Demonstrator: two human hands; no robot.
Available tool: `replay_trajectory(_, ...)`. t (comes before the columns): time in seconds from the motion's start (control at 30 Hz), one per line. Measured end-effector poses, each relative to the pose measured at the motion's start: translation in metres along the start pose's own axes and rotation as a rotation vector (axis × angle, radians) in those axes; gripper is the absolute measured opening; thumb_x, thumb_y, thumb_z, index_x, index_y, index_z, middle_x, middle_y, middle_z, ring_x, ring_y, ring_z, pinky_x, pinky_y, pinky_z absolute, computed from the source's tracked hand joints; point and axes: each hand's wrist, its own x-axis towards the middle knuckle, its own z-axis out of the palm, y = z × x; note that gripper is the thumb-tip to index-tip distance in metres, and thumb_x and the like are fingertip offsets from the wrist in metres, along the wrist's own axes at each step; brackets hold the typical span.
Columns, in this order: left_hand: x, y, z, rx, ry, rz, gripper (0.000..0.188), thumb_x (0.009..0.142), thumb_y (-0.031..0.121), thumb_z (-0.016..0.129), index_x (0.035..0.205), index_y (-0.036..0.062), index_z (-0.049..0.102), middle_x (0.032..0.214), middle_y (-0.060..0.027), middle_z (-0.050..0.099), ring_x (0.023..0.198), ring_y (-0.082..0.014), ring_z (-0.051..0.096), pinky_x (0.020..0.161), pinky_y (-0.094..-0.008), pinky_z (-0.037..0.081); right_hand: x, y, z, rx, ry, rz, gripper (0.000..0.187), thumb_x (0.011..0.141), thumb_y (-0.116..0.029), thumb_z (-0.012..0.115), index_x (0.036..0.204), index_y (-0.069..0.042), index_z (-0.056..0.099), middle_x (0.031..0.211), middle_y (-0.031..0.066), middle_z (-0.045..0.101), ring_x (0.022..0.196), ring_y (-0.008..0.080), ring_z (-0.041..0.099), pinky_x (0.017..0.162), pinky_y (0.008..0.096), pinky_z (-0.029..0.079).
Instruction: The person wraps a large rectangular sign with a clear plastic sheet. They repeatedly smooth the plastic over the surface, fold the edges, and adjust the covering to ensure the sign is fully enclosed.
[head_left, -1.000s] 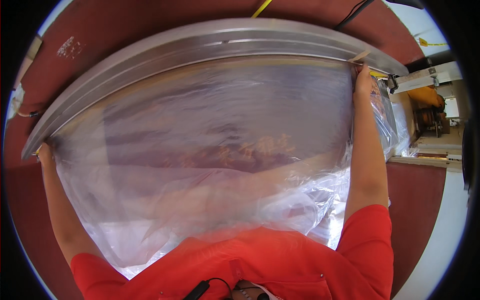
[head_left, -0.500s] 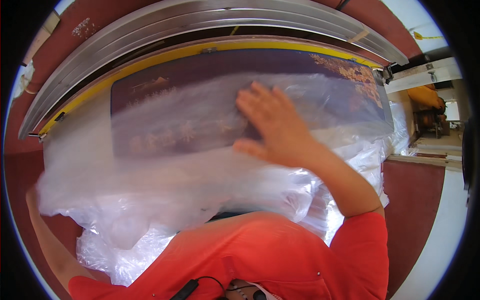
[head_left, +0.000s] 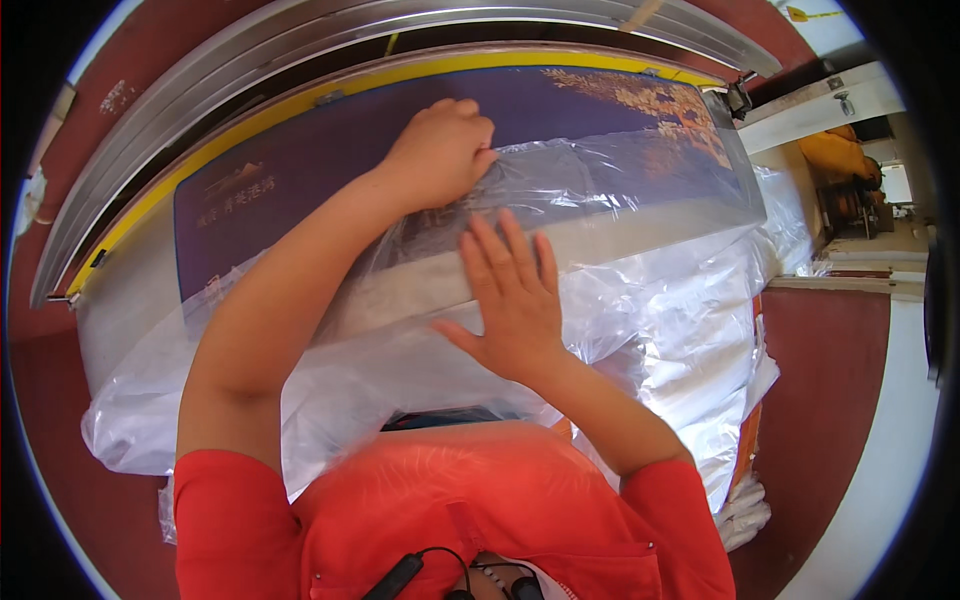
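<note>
A dark purple printed mat [head_left: 330, 160] with a golden tree pattern lies on a pale work surface. Thin clear plastic film [head_left: 585, 190] covers its near part and runs down in folds toward me. At the film's upper edge, over the middle of the mat, my left hand [head_left: 440, 150] is closed, pinching the plastic film. Closer to me and a little to the right, my right hand [head_left: 515, 305] lies open, fingers spread, on the film just below the mat's printed part.
Along the far side run a yellow strip [head_left: 420, 68] with small clips and curved-looking silver metal rails [head_left: 290, 50]. Bunched white plastic [head_left: 690, 350] hangs at the near right. A white beam [head_left: 815, 110] stands at the right, with a reddish-brown floor [head_left: 825, 370] below.
My left hand has come from the far left edge to the middle, drawing the film's edge nearer and baring more mat. My right hand has moved down toward me.
</note>
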Motion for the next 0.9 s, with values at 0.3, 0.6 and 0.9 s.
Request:
replay_trajectory(0.3,0.066,0.047,0.036,-0.090,-0.235,-0.218,0.024,0.070,0.033,0.058,0.073,0.0099,0.061,0.078,-0.0040,0.057,0.080,-0.0240,0.050,0.071,-0.0420,0.034,-0.034,0.016,0.004,0.036,0.046,0.071,0.068,0.060,-0.029,0.065,0.117,-0.005,0.036,0.124,0.0094,0.033,0.116,0.0241,0.029,0.095,0.0411,0.017)
replay_trajectory(0.6,0.010,0.009,0.001,-1.257,-0.053,-0.348,0.019,0.082,0.022,0.047,0.081,0.0035,0.049,0.085,-0.0029,0.052,0.080,-0.0124,0.050,0.066,-0.0223,0.037,0.021,0.044,-0.026,0.074,0.360,-0.015,0.048,0.064,-0.023,0.061,0.106,-0.004,0.045,0.107,0.0117,0.045,0.102,0.0296,0.040,0.085,0.0406,0.030)
replay_trajectory(0.9,-0.340,-0.142,-0.202,-0.907,0.660,-0.909,0.032,0.081,0.014,0.050,0.111,0.0066,0.043,0.101,-0.0008,0.048,0.081,-0.0051,0.045,0.065,-0.0168,0.037,0.116,0.029,0.008,-0.031,-0.003,-0.246,0.037,0.072,-0.040,0.052,0.088,-0.007,0.052,0.083,0.0130,0.056,0.081,0.0293,0.050,0.071,0.0396,0.037)
